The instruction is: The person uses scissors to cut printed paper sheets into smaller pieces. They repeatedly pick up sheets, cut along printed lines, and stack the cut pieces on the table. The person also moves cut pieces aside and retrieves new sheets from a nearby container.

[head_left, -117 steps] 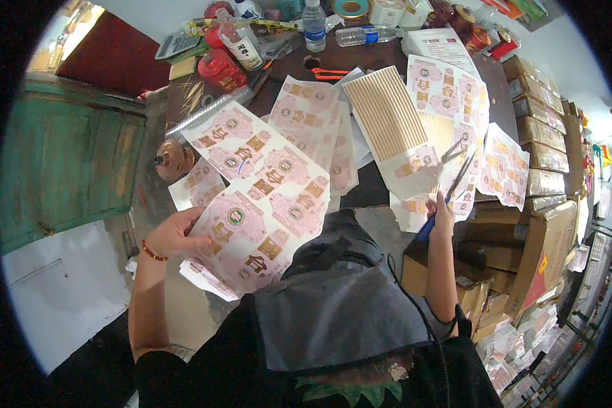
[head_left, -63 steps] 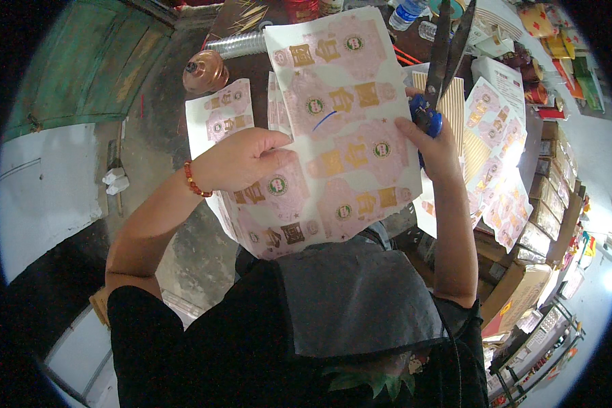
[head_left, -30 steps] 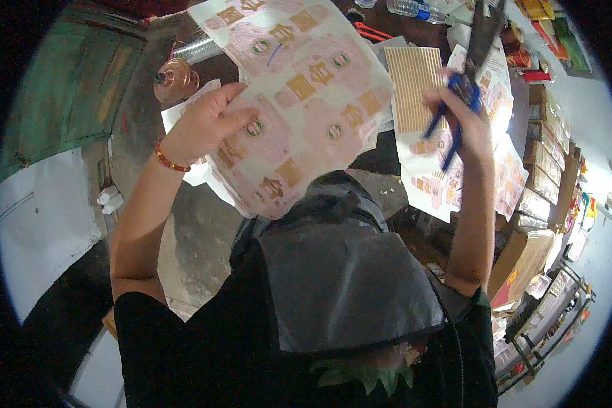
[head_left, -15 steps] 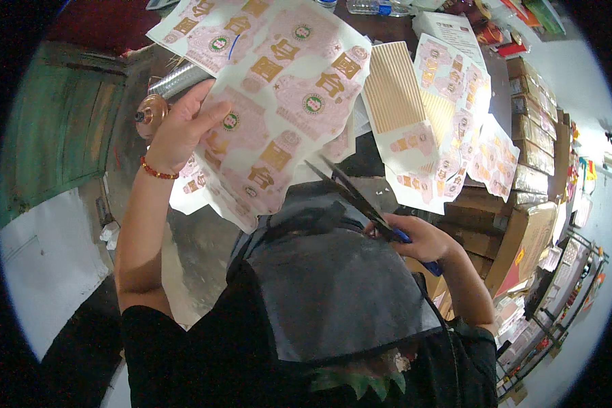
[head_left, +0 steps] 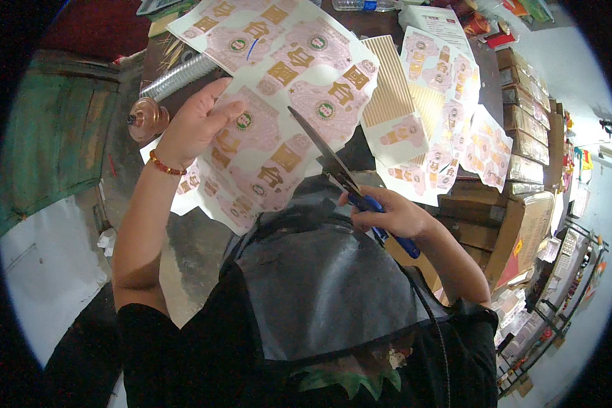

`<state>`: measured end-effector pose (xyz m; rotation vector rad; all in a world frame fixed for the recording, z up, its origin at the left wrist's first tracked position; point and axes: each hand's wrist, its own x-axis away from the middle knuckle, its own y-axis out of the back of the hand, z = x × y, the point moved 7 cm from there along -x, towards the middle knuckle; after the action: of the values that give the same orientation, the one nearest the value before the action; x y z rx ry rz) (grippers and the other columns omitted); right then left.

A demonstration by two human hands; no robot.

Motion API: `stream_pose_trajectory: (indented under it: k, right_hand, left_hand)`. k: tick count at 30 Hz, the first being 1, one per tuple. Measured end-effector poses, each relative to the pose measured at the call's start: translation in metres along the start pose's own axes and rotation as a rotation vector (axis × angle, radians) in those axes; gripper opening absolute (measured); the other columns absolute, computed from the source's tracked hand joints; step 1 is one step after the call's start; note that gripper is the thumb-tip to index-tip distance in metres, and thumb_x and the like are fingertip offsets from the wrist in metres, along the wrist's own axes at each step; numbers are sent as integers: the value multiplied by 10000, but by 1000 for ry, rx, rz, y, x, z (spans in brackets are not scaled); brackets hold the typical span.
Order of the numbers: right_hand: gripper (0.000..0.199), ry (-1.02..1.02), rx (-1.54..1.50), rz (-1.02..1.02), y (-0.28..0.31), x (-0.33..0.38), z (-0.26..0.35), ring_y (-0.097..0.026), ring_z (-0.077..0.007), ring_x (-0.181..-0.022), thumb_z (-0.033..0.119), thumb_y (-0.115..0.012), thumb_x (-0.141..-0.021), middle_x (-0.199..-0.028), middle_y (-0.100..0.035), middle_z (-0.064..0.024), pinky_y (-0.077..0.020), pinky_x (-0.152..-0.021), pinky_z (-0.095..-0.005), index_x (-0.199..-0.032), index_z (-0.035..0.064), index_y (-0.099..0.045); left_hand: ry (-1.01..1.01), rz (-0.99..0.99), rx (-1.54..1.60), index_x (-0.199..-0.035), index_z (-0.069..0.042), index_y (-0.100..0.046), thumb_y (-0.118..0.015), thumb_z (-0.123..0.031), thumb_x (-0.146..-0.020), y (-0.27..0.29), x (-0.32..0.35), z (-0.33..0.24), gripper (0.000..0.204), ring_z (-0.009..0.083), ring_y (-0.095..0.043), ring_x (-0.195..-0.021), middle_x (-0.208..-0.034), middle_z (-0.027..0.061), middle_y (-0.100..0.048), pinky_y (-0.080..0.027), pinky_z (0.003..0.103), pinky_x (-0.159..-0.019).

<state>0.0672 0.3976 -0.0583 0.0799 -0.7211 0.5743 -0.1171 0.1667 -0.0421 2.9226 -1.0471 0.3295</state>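
A large sheet of white paper (head_left: 299,75) printed with pink shapes and gold characters is pinched at its left side by my left hand (head_left: 196,129), thumb on top. A short blue pen stroke marks its upper part. My right hand (head_left: 393,216) grips a pair of scissors (head_left: 330,155) by the blue handles. The long dark blades point up and left and overlap the sheet's lower right part in view. They look nearly together; whether the paper lies between them I cannot tell. Below my left hand hangs more printed paper (head_left: 187,187), partly hidden behind the sheet.
Right of the sheet lie cut printed pieces (head_left: 449,88) and a striped tan piece (head_left: 389,78) on the dark table. A copper-coloured round object (head_left: 147,119) and a silvery ridged tube (head_left: 183,76) stand at the left. Cardboard boxes (head_left: 523,228) are stacked at the right.
The scissors have moved up and left from beside the sheet to over its right part, and their blades have come closer together. My left hand and the sheet have shifted slightly right.
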Motion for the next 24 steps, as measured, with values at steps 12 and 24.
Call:
stream_pose_trajectory:
  k: [12,24]
  right_hand:
    - [310,48,-130,-60,-9,-8,-10,-504,-82,-692,158,-586,-865,-776,-540,1,-418,-640,-232,-1159,71,-540]
    - [276,40,-70,-115,-12,-10,-6,-486,-67,-696,200,-566,-891,-776,-534,16,-409,-651,-231,-1134,69,-565]
  left_hand:
    - [-13,-18,23,-1282,-17,-459,-530,-138,-929,-2,0,0,380,69,-503,-1061,-1181,6,-560,-397,240,-913]
    - [-3,26,67,-1291,-37,-449,-539,-117,-928,0,-5,2,382,56,-534,-1007,-1159,5,-578,-436,234,-871]
